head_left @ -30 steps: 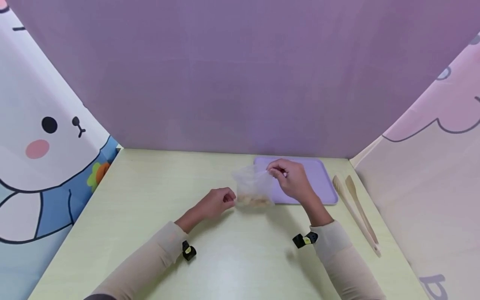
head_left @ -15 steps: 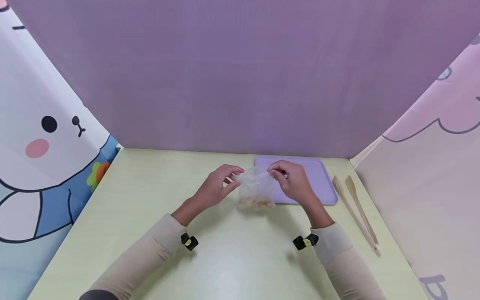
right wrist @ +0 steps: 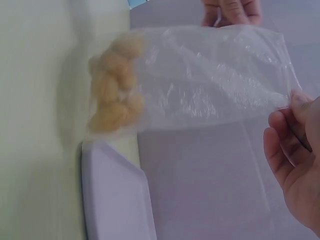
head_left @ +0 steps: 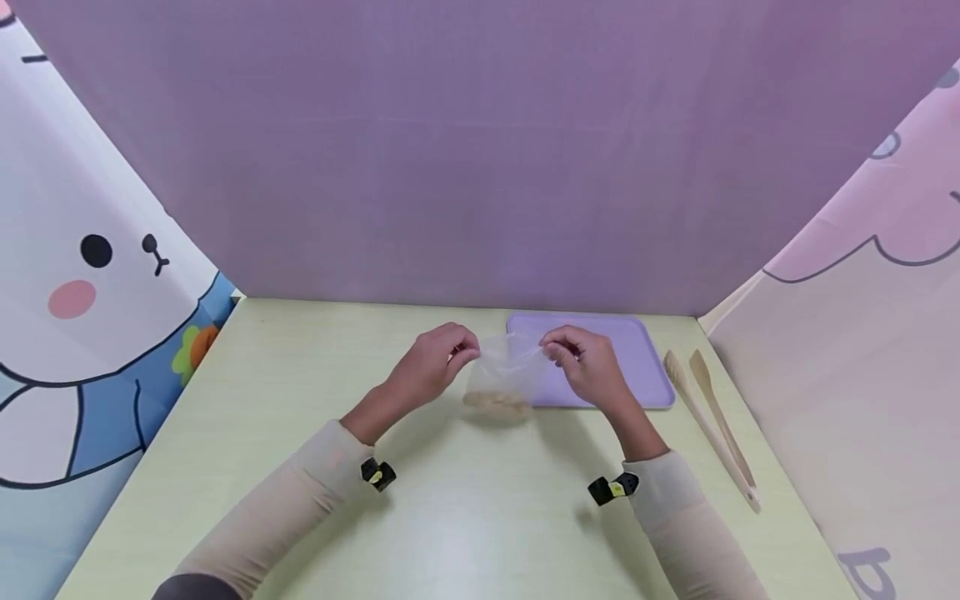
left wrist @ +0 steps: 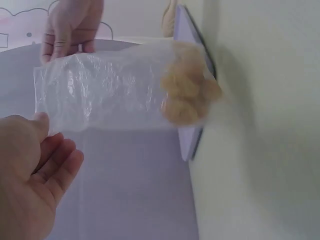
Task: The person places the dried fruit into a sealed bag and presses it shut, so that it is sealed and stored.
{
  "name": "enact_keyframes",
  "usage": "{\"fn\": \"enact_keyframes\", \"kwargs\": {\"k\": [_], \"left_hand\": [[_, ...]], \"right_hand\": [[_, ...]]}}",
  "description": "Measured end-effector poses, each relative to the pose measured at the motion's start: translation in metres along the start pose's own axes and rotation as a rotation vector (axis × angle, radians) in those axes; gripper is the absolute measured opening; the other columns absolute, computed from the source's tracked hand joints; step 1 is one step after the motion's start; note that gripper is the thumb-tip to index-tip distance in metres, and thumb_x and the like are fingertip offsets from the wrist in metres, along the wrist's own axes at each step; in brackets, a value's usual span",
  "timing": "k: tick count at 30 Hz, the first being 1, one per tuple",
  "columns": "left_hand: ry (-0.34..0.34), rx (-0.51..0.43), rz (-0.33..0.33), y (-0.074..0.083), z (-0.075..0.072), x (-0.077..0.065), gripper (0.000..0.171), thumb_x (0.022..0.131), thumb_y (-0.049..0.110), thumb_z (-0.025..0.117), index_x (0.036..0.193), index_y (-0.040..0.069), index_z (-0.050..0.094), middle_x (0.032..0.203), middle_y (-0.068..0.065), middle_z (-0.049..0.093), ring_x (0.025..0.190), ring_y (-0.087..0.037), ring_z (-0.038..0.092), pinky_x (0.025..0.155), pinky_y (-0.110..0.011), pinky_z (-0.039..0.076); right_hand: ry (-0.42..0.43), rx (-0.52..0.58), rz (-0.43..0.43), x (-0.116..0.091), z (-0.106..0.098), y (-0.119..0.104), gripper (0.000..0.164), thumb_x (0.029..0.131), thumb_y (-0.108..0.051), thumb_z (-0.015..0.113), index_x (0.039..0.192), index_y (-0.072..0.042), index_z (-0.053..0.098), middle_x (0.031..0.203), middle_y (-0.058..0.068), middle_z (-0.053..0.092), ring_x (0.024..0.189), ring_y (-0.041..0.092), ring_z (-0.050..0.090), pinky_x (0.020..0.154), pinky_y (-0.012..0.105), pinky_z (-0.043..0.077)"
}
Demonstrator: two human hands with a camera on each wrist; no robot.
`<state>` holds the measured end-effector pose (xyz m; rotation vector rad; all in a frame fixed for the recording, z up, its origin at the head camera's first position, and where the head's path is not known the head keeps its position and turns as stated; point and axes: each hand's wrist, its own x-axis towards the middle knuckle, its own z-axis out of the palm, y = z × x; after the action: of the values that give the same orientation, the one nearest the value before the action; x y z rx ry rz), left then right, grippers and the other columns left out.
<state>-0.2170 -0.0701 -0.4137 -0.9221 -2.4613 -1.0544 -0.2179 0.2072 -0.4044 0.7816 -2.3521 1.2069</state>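
Note:
Between my hands hangs a clear plastic bag (head_left: 504, 371), its mouth at the top. Several small tan-brown rounded pieces (right wrist: 114, 82) lie bunched at its bottom; their kind is not plain. My left hand (head_left: 432, 364) pinches the left corner of the bag's mouth between thumb and fingers. With thumb and forefinger my right hand (head_left: 587, 362) pinches the opposite corner. In the left wrist view the plastic bag (left wrist: 100, 92) is stretched between both hands, and the pieces (left wrist: 187, 92) weigh down its bottom, which appears just above the table.
A lilac tray (head_left: 637, 367) lies behind the bag and the right hand at the table's back. Right of it lie two wooden utensils, a slotted-looking one (head_left: 708, 425) and a flat spatula (head_left: 723, 417). A purple panel (head_left: 480, 167) closes off the back of the table (head_left: 450, 517).
My left hand has risen from the bag's lower left side to its upper left corner and taken hold there. The bag's bottom has swung slightly left. My right hand has barely moved.

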Motion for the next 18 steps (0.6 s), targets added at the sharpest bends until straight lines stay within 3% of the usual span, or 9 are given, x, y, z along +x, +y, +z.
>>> {"fn": "enact_keyframes", "kwargs": {"k": [6, 10, 13, 18], "left_hand": [[0.105, 0.044, 0.112, 0.006, -0.004, 0.007, 0.005, 0.095, 0.012, 0.071, 0.094, 0.010, 0.067, 0.091, -0.002, 0.067, 0.081, -0.011, 0.061, 0.071, -0.027, 0.054], [0.118, 0.049, 0.125, 0.011, -0.007, 0.010, 0.006, 0.093, 0.010, 0.072, 0.093, 0.009, 0.067, 0.090, -0.002, 0.067, 0.081, -0.012, 0.062, 0.072, -0.028, 0.055], [0.127, 0.057, 0.128, 0.014, -0.009, 0.011, 0.005, 0.093, 0.010, 0.072, 0.093, 0.009, 0.067, 0.090, -0.003, 0.068, 0.081, -0.012, 0.062, 0.072, -0.028, 0.056], [0.136, 0.074, 0.113, 0.021, -0.015, 0.014, 0.005, 0.095, 0.013, 0.071, 0.093, 0.009, 0.067, 0.090, -0.003, 0.068, 0.079, -0.013, 0.061, 0.071, -0.029, 0.055]], "right_hand": [[-0.003, 0.101, 0.093, -0.007, 0.006, 0.006, 0.011, 0.096, 0.001, 0.066, 0.104, 0.001, 0.073, 0.085, 0.017, 0.073, 0.070, 0.000, 0.061, 0.061, 0.023, 0.055], [-0.014, 0.164, 0.204, -0.013, 0.011, 0.009, 0.026, 0.096, 0.002, 0.065, 0.122, 0.004, 0.067, 0.088, 0.025, 0.071, 0.068, -0.001, 0.059, 0.060, 0.022, 0.054], [-0.039, 0.173, 0.274, -0.020, 0.016, 0.014, 0.035, 0.095, 0.001, 0.066, 0.130, 0.002, 0.063, 0.090, 0.024, 0.070, 0.067, 0.003, 0.059, 0.059, 0.022, 0.052], [-0.172, 0.071, 0.354, -0.035, 0.033, 0.030, 0.015, 0.093, -0.009, 0.071, 0.106, -0.002, 0.069, 0.090, 0.013, 0.070, 0.074, 0.011, 0.062, 0.066, 0.023, 0.052]]}}
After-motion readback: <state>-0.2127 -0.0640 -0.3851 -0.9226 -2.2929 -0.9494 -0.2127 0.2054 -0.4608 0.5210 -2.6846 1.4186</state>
